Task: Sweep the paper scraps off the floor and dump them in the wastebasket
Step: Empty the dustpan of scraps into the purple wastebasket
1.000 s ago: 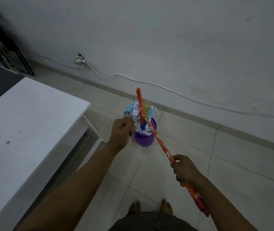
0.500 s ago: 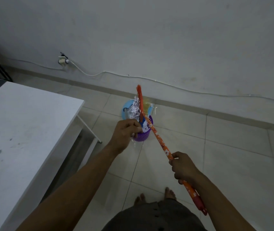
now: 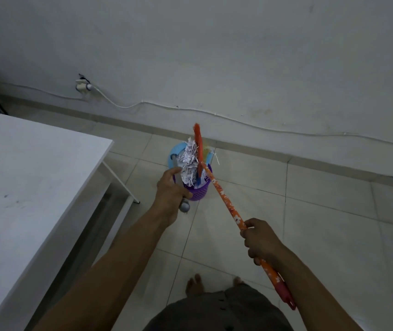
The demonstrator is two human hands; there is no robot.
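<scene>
A small purple wastebasket [image 3: 199, 191] stands on the tiled floor near the wall. Above it my left hand [image 3: 170, 191] grips the grey handle of a light-blue dustpan [image 3: 175, 151], tilted over the basket. White paper scraps [image 3: 190, 163] are heaped on the pan and spill down into the basket. My right hand [image 3: 259, 238] grips the orange patterned broom handle [image 3: 226, 201]. The broom's red head [image 3: 198, 144] stands against the pile of scraps on the pan.
A white table [image 3: 30, 185] fills the left side, its thin leg [image 3: 121, 182] close to the basket. A white cable [image 3: 214, 114] runs along the wall from a socket [image 3: 82, 84]. My bare feet [image 3: 195, 283] stand on the tiles below.
The view has shifted slightly. My left hand has turned, so the dustpan handle's grey end now shows below it. The right hand keeps its grip on the broom.
</scene>
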